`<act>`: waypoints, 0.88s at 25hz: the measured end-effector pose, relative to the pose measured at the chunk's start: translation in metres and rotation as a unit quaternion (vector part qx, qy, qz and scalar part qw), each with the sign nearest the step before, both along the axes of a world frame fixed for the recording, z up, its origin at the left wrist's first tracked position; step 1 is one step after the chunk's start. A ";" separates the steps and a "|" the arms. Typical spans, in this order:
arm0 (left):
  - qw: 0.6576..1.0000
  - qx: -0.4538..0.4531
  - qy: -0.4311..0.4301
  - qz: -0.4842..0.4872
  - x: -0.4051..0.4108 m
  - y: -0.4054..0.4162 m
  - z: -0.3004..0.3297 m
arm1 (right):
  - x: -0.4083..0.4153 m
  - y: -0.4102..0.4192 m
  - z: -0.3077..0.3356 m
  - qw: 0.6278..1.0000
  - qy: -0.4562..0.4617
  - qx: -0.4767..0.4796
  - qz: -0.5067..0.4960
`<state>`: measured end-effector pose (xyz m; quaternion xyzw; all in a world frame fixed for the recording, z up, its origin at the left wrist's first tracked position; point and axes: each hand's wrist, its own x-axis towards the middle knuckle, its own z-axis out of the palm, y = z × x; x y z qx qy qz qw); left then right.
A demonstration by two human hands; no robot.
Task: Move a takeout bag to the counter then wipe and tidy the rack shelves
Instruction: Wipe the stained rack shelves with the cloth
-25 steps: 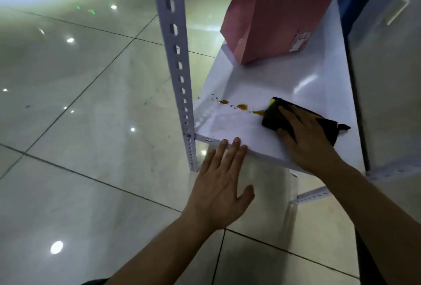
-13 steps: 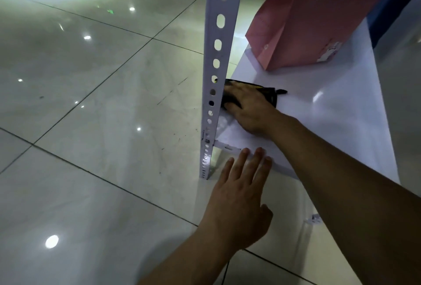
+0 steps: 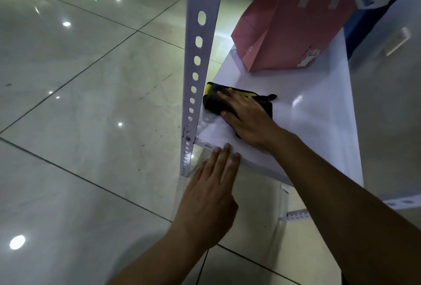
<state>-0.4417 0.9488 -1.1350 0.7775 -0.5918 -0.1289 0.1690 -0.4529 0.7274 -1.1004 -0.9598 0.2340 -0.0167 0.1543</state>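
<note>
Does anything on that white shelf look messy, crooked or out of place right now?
Nothing stands out. The pink bag stands upright at the back of the shelf; the right hand presses a dark cloth flat, and no spill shows.

Looks like I'm in some kind of shop or storeroom, not a home. Big glossy floor tiles [image 3: 79, 107] bouncing ceiling spotlights everywhere, and a white slotted-angle rack post [image 3: 197, 61] with a plain white shelf [image 3: 314, 111], proper stockroom gear. A pink paper bag [image 3: 293, 27] stands on the shelf's far end.
</note>
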 end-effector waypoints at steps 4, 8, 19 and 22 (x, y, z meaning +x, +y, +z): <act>0.990 -0.069 0.033 0.114 0.011 0.001 0.019 | -0.051 0.044 -0.013 0.999 -0.039 0.028 0.002; 0.990 -0.098 0.036 0.096 0.010 0.000 0.016 | -0.062 0.034 -0.014 0.999 -0.026 0.017 0.024; 0.998 -0.020 -0.014 0.061 0.012 -0.006 0.004 | -0.093 0.058 -0.028 0.996 -0.018 -0.022 -0.090; 0.998 -0.022 -0.039 0.051 0.013 -0.008 0.000 | -0.089 0.034 -0.025 0.995 -0.014 -0.019 -0.092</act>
